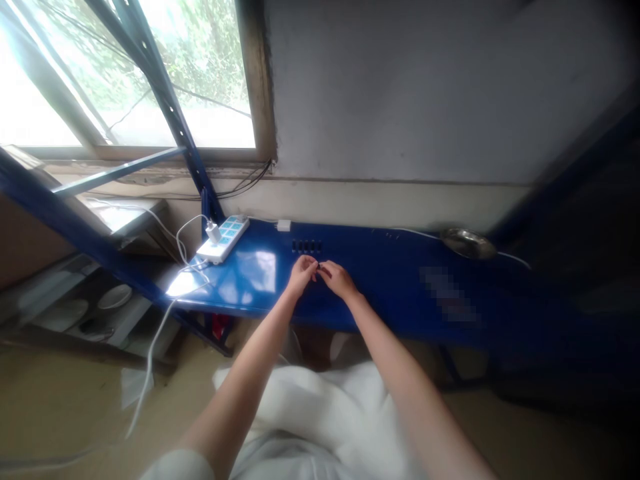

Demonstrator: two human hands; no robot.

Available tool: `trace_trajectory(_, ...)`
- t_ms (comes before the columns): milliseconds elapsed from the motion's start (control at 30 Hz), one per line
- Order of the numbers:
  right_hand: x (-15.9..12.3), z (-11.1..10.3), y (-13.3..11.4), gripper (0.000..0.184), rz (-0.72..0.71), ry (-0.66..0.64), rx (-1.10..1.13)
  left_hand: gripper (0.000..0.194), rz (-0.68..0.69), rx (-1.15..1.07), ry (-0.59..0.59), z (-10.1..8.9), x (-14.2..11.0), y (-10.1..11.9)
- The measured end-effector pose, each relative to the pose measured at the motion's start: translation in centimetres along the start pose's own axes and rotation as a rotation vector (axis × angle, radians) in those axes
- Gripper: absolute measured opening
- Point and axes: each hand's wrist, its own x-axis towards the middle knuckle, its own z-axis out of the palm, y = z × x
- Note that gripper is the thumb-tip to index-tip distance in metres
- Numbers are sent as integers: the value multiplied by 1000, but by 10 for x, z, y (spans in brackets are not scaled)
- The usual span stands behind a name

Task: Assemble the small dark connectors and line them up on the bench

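Observation:
My left hand (302, 274) and my right hand (338, 277) meet over the blue table (385, 287), fingertips pinched together. Between them is a small dark piece (319, 267), mostly covered by the fingers, too small to name. Both hands are closed on it. Just beyond the fingers, a row of several small black pieces (307, 247) stands on the table, evenly spaced. Their kind cannot be made out.
A white power strip (225, 240) with a plugged-in white adapter (213, 231) lies at the table's left end, its cord hanging over the edge. A white charger block (283, 225) sits at the back. A shiny metal bowl (468, 243) stands back right.

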Motion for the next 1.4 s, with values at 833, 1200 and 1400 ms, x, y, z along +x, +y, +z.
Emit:
trace_trajectory(833, 55, -39, 121, 12, 701, 156, -184, 20, -78, 30, 19, 4, -3, 10)
trace_trajectory(1200, 57, -35, 134, 13, 722, 123, -234, 19, -90, 54, 0, 4, -5, 15)
trace_trajectory(1400, 57, -38, 138, 15, 731, 135, -238, 18, -95, 52, 6, 5, -5, 14)
